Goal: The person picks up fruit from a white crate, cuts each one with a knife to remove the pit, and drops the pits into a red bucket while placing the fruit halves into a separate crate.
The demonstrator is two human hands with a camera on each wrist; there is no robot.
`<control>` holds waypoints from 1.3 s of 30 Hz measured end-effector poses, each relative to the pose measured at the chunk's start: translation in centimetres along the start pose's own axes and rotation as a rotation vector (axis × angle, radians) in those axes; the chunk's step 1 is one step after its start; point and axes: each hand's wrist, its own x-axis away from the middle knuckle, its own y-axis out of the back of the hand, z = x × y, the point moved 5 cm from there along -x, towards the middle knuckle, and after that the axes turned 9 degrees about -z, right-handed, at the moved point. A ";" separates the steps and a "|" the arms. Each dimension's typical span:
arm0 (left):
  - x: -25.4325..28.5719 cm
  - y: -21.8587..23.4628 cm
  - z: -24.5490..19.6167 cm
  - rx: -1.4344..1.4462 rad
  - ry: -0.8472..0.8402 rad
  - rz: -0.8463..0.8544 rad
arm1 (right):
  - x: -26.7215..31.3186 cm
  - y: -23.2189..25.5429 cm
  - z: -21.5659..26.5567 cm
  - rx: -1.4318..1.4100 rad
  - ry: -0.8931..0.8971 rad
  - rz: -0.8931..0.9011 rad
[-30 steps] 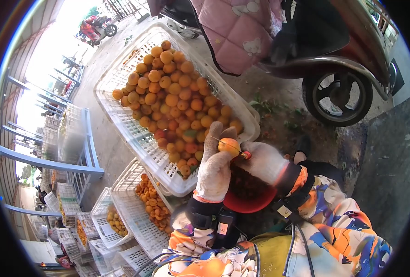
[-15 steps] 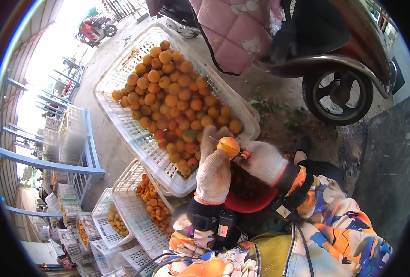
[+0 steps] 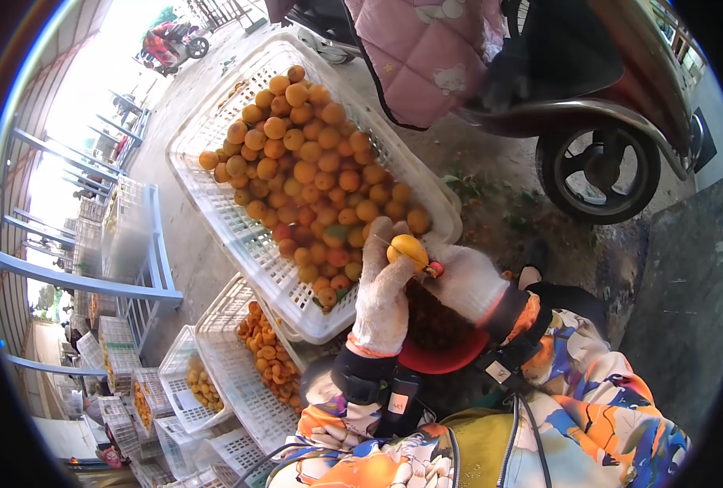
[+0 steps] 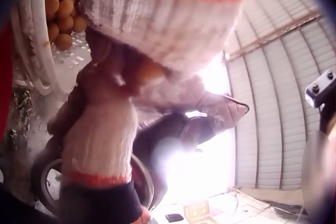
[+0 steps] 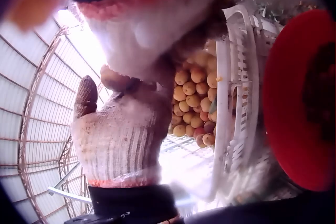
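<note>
Fruit pinched in left fingers; right fingers, seemingly pinching small red item beside it.

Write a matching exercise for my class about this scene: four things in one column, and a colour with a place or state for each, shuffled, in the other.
Column 1
1. Large basket
2. Bowl
3. Quilted cover
4. Single fruit

Column 2
A. Pink, hanging on the scooter
B. Yellow-orange, held in the gloved left hand
C. White, with a heap of mostly orange fruits inside
D. Red, below the hands, with dark contents

Right pairs: 1-C, 2-D, 3-A, 4-B
</note>
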 end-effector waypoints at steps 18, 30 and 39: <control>-1.2 2.0 0.7 -0.401 -0.128 0.105 | 0.0 0.7 0.1 -0.199 0.095 -0.086; -0.2 1.3 1.6 -0.732 -0.354 -0.179 | -1.1 -7.7 -9.1 -1.636 -0.594 0.023; -1.6 2.5 1.3 -0.464 -0.020 0.054 | -0.4 -4.8 -6.8 -0.711 -0.190 0.000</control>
